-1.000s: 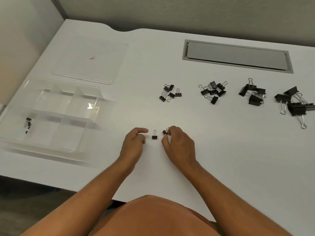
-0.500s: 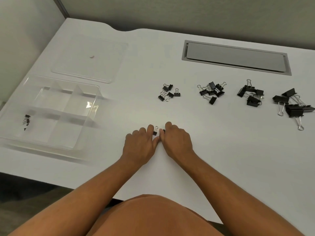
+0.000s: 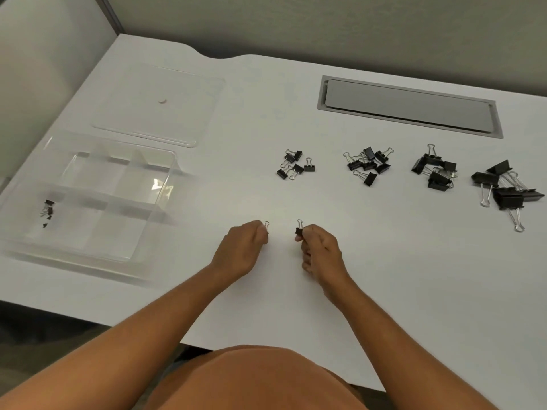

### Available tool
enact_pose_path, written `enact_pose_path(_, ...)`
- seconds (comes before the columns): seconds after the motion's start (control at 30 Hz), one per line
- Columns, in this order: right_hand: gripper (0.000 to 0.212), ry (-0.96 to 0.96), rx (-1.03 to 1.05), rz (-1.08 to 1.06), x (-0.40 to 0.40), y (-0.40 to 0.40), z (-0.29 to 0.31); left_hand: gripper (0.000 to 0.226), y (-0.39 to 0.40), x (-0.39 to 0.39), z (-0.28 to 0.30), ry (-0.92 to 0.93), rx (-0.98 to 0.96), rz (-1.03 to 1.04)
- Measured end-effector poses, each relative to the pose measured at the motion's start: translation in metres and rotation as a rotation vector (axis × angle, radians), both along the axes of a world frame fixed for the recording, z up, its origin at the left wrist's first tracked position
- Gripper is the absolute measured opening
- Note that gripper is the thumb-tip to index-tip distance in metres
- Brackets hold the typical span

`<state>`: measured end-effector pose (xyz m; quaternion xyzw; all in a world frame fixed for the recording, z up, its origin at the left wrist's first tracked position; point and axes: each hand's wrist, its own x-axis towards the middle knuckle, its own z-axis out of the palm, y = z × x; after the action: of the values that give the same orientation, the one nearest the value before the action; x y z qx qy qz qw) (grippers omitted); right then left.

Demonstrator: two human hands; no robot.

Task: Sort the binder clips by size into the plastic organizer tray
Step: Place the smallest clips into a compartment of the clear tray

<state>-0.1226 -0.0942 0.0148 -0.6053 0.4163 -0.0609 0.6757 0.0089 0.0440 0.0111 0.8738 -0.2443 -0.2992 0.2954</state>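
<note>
The white table (image 3: pixel 384 276) carries the clear organizer tray (image 3: pixel 88 250) at near left, with a few tiny clips (image 3: pixel 47 210) in its near-left compartment. Four heaps lie along the far right, graded from the largest clips (image 3: pixel 503 187) through two middle heaps (image 3: pixel 433 171) (image 3: pixel 368 164) to the small clips (image 3: pixel 294 165). The left hand (image 3: pixel 241 250) pinches one tiny clip (image 3: pixel 266 224), mostly hidden by its fingers; the right hand (image 3: pixel 319 250) is clamped on another tiny clip (image 3: pixel 299 229). Half a second ago the hands pressed together on the table; now they are apart, each lifting a clip. Such small clips could slip from the fingertips on the way left, or drop into the wrong compartment through the clear dividers
</note>
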Motion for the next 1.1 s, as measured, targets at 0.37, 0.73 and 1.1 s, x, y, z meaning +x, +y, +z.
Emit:
enact_pose_path(0.37, 0.018, -0.093, -0.036, 0.193, 0.069, 0.112, 0.057, 0.015, 0.127, 0.014, 0.075, 0.067, -0.383, 0.382)
enact_pose_path(0.73, 0.013, -0.107, -0.703, 0.721, 0.233, 0.238, 0.083, 0.005, 0.29, 0.106, 0.076, -0.08, -0.354, 0.769)
enact_pose_path(1.1, 0.02, 0.08, -0.779, 0.882, 0.266, 0.266, 0.097, 0.011, 0.327, 0.166, 0.061, 0.047, -0.39, 0.66)
